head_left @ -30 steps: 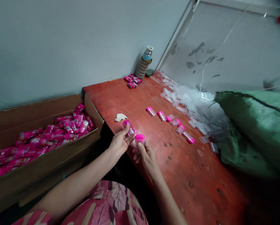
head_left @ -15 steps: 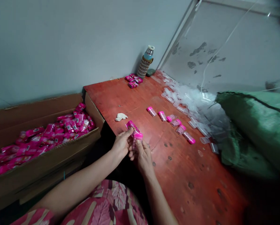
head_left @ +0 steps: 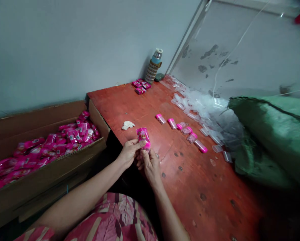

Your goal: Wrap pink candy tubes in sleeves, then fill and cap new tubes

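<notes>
Left fingers (head_left: 139,145) pinch a pink wrapper (head_left: 142,134)

Counts: 2 hands, left hand (head_left: 129,152) and right hand (head_left: 152,167), with 1 pink wrapper (head_left: 142,134) and 1 pink-capped tube (head_left: 146,146) held between them. Bench (head_left: 195,180): 1. Six filled tubes (head_left: 186,130) mid-bench, toward the right edge. Clear empty tubes (head_left: 193,116) along that right edge: dozens, heaped, no exact count. Pink packs (head_left: 140,90) at far edge: about 5, overlapping. Far right corner: 1 bottle (head_left: 153,65), 1 dark green item (head_left: 159,77). Left edge: 1 white lump (head_left: 128,125), 1 carton (head_left: 51,174) alongside; wrapped packs (head_left: 61,140) inside, dozens, overlapped. Green sack (head_left: 270,140), right edge: 1.
</notes>
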A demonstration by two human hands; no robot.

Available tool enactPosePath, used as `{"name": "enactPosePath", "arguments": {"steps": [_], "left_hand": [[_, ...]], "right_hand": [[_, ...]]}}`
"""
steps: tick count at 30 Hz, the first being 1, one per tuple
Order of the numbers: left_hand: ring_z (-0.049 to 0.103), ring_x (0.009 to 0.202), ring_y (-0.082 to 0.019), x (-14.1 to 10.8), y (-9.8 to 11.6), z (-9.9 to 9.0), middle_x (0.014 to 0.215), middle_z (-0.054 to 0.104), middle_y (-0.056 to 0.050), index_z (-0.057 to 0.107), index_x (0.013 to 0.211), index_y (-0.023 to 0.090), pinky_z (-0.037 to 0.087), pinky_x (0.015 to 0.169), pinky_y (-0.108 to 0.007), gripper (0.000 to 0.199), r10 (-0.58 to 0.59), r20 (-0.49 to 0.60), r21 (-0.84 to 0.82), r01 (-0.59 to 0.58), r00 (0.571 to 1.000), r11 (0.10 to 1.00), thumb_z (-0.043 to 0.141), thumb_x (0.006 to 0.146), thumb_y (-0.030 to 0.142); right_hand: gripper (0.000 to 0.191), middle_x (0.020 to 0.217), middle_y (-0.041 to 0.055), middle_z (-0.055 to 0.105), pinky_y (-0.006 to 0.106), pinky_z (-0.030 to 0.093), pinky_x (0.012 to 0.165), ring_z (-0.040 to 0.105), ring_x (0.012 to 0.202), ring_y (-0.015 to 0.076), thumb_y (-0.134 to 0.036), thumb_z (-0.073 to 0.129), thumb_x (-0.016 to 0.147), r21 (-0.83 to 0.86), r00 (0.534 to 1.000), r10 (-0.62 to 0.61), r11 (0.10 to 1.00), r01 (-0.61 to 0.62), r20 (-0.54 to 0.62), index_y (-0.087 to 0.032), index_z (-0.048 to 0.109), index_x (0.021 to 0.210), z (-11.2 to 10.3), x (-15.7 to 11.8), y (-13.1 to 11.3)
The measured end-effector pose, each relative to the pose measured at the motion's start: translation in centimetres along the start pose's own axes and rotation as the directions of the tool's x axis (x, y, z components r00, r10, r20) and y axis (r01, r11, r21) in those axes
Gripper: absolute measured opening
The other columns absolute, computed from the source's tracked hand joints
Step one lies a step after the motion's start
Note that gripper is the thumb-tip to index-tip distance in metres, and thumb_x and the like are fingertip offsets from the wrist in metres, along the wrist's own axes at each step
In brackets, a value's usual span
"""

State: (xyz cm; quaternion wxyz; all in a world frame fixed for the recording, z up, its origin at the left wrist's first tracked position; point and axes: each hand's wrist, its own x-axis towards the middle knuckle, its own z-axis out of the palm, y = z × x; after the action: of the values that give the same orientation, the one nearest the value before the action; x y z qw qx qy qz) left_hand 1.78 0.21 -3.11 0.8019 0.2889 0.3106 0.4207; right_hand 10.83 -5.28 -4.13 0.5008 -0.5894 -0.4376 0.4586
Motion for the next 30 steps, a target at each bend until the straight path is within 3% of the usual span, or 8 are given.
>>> {"name": "enactPosePath", "arguments": {"steps": [5,10,13,16,22,27,30], "left_hand": [[0.046,0.034,-0.008,0.1,0.2,-0.4,0.046,0.053,0.001,0.055,0.065,0.012,0.037,0.033,-0.019,0.023,-0.035,0.048,0.048,0.032,0.998,0.998,0.069,0.066,0.030],[0.049,0.035,-0.010,-0.1,1.0,-0.4,0.047,0.055,-0.002,0.058,0.065,0.010,0.038,0.034,-0.021,0.024,-0.079,0.130,0.136,0.061,0.988,0.989,0.068,0.067,0.032],[0.049,0.035,-0.011,-0.1,1.1,-0.2,0.047,0.055,-0.002,0.059,0.063,0.010,0.039,0.035,-0.022,0.024,-0.095,0.147,0.156,0.072,0.985,0.985,0.068,0.067,0.032],[0.049,0.034,-0.011,-0.3,0.8,-0.2,0.044,0.053,-0.001,0.058,0.061,0.011,0.039,0.034,-0.022,0.025,-0.098,0.113,0.157,0.079,0.989,0.984,0.068,0.066,0.033],[0.047,0.031,-0.011,-0.8,0.3,0.1,0.044,0.052,0.000,0.057,0.062,0.011,0.037,0.029,-0.022,0.032,-0.076,0.068,0.089,0.070,0.995,0.994,0.066,0.067,0.041],[0.045,0.030,-0.008,-0.7,-0.5,0.5,0.042,0.051,0.001,0.056,0.060,0.011,0.036,0.030,-0.019,0.029,-0.017,-0.090,0.054,0.022,0.996,0.998,0.071,0.063,0.036],[0.043,0.026,-0.009,-0.9,-0.8,0.6,0.037,0.048,0.003,0.056,0.058,0.012,0.034,0.027,-0.020,0.030,0.000,-0.075,0.099,0.008,0.997,0.995,0.068,0.065,0.039]], "right_hand": [[0.027,0.057,-0.0052,0.053,0.016,0.040,0.031,0.048,0.036,0.0063,-0.045,0.047,0.082,0.037,1.000,0.004,0.999,-0.004,0.012,-0.019,0.045,0.077,-0.3,0.0,0.0],[0.029,0.064,-0.0029,0.058,0.017,0.041,0.033,0.051,0.040,0.0071,-0.048,0.046,0.083,0.201,0.986,0.023,0.978,-0.056,0.163,-0.019,0.046,0.081,-1.0,0.1,0.2],[0.028,0.060,-0.0037,0.056,0.016,0.040,0.034,0.050,0.039,0.0067,-0.047,0.046,0.083,0.134,0.995,-0.008,0.991,-0.006,0.103,-0.019,0.046,0.078,-1.1,0.1,0.4],[0.027,0.050,-0.0064,0.050,0.016,0.038,0.033,0.047,0.036,0.0065,-0.045,0.047,0.083,0.025,0.999,-0.032,0.999,0.032,0.013,-0.019,0.046,0.074,-0.9,0.1,0.5],[0.028,0.061,-0.0039,0.055,0.019,0.042,0.035,0.049,0.039,0.0077,-0.047,0.044,0.083,0.139,0.993,0.007,0.990,-0.024,0.121,-0.020,0.046,0.078,-0.9,-0.1,0.4],[0.026,0.052,-0.0049,0.051,0.018,0.039,0.040,0.050,0.042,0.0087,-0.044,0.047,0.083,-0.175,0.992,-0.096,0.981,0.082,-0.077,-0.020,0.047,0.073,-0.6,-0.4,0.4],[0.029,0.055,-0.0041,0.053,0.018,0.038,0.037,0.048,0.040,0.0080,-0.047,0.047,0.083,-0.041,0.998,-0.040,0.998,0.038,-0.054,-0.020,0.047,0.074,-0.5,-0.4,0.5]]}}
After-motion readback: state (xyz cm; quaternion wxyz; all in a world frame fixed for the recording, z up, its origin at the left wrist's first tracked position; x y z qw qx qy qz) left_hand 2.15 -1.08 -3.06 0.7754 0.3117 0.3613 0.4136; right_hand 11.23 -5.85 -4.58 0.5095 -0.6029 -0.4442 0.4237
